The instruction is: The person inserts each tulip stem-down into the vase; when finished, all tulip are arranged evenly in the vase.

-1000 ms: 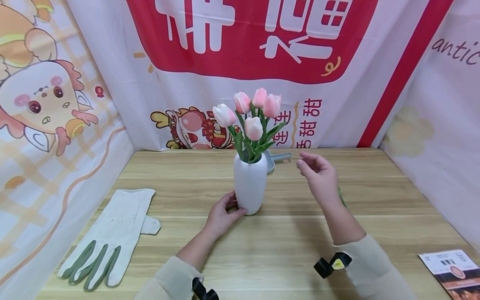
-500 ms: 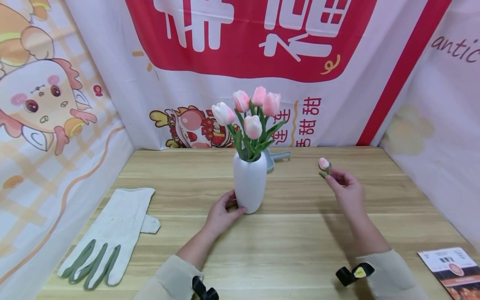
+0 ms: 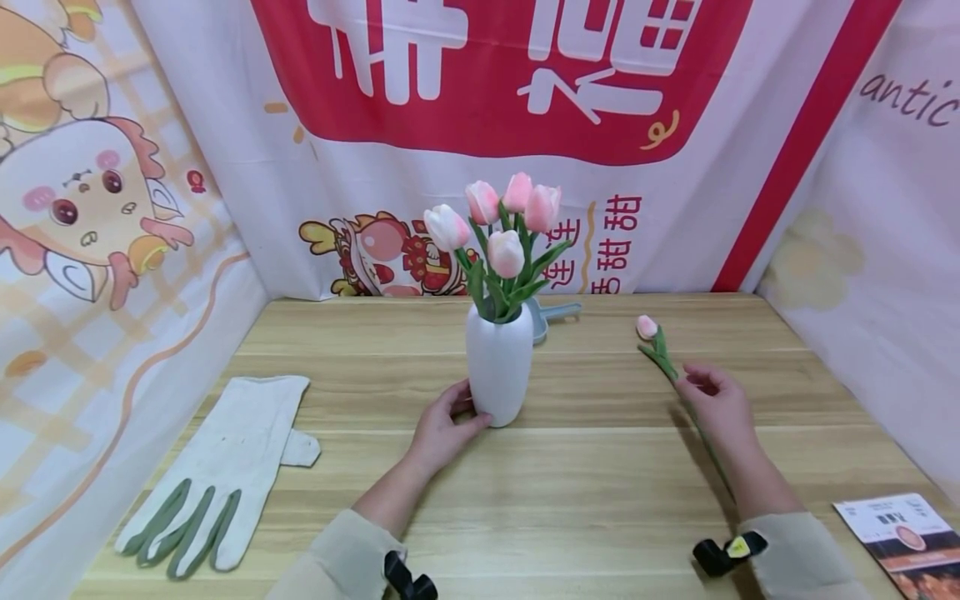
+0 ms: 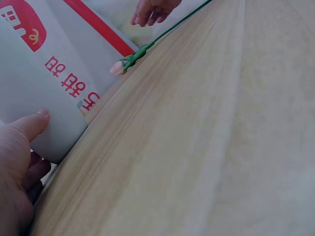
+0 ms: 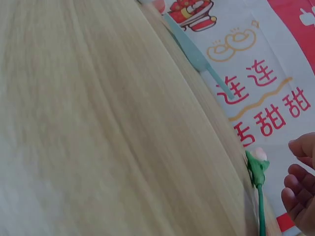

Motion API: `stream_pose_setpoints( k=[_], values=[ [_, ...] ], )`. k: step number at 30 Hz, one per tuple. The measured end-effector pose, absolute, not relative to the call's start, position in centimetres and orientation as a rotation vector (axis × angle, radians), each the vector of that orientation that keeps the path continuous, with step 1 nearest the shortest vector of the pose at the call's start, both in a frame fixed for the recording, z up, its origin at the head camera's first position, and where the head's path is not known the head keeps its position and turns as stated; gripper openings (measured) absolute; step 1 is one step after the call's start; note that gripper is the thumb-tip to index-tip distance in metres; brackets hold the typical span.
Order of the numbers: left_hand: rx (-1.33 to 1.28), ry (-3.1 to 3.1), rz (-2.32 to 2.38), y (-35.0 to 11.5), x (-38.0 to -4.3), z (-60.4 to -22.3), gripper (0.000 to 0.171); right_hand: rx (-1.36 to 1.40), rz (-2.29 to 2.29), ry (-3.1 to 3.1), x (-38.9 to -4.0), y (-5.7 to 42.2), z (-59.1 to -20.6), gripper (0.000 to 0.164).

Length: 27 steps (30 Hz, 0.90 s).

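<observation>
A white vase stands upright at the middle of the table, holding several pink-and-white tulips with green leaves. My left hand grips the vase low down, its thumb on the near side in the left wrist view. On the table to the right lies a single tulip, its bloom pointing away and its long green stem running back toward me. Over that stem is my right hand, fingers loosely bent. Both wrist views show a gap between this hand and the tulip.
A white work glove with green-grey fingers lies at the left. Behind the vase is a small blue-grey scoop-like thing with a handle. A printed packet lies near the right edge. Printed cloths wall the table's back and sides.
My right hand has moved right and back toward me, uncovering the single tulip's bloom and then its stem. The left hand and the vase have stayed in place.
</observation>
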<state>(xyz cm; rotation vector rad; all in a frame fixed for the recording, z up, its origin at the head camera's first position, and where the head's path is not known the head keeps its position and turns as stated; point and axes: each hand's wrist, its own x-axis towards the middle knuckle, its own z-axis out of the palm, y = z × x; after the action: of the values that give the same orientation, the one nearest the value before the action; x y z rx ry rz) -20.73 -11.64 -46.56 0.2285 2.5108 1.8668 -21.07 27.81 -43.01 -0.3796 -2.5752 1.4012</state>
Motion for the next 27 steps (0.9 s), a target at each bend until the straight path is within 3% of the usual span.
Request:
stream_pose_setpoints(
  k=[27],
  values=[
    [0.217,2.523,1.849,-11.6,-20.6,-46.3,0.064,-0.307,1.033,-2.902,-21.5,29.7,-44.7,0.039]
  ],
)
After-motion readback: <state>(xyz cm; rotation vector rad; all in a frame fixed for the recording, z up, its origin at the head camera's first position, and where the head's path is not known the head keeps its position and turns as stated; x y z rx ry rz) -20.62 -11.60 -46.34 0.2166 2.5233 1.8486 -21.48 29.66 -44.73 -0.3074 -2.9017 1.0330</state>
